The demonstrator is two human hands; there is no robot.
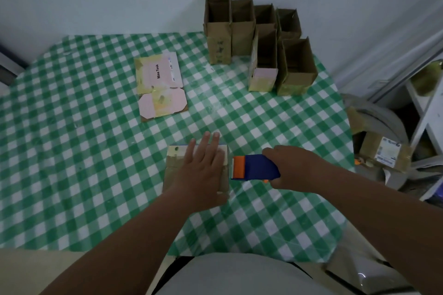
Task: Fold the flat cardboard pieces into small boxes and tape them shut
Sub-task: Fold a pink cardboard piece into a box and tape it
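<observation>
A small brown cardboard box (173, 167) lies near the table's front middle. My left hand (203, 170) presses flat on top of it with straight fingers. My right hand (293, 166) grips a blue and orange tape dispenser (254, 167), whose orange end touches the box's right side. A flat pink and yellow cardboard piece (160, 86) lies farther back on the left. Several folded open-topped boxes (261, 45) stand at the back right.
The table wears a green and white checked cloth (84, 151). To the right, off the table, sit a grey round bin (378, 127) and a taped parcel (386, 153) beside a white shelf frame. A wall closes the back.
</observation>
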